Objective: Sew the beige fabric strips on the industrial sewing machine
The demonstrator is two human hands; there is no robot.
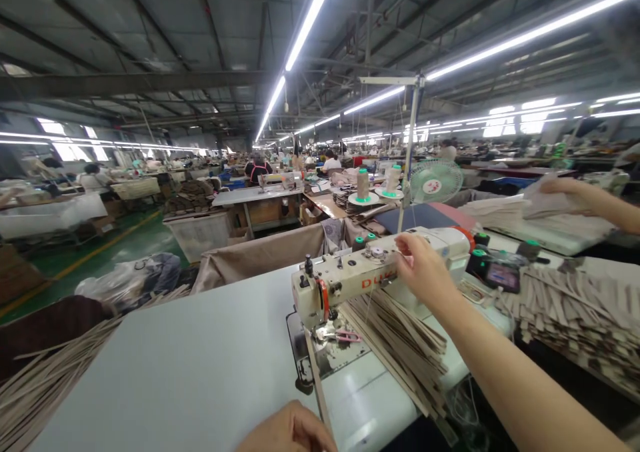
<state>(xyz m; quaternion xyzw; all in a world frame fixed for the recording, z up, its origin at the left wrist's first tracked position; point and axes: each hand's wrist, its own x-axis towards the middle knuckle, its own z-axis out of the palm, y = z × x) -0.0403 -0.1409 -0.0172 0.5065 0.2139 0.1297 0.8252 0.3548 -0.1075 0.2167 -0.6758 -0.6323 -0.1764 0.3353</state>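
Observation:
My right hand (423, 267) reaches up to the top of a cream sewing machine (350, 282), fingers pinched near the thread path by its small knobs; whatever they hold is too fine to make out. My left hand (290, 432) rests low at the table's front edge, fingers curled against a long beige strip (316, 379) that runs from under the needle area. A stack of beige strips (400, 342) lies fanned under the machine's arm. Pink-handled snips (345, 336) lie on the machine bed.
A large pale table top (190, 352) spreads left. More strips hang off its left edge (45, 379) and pile at the right (575, 305). Thread cones (363, 185) and a small fan (435, 180) stand behind. Another person's arm (590, 199) holds cloth at right.

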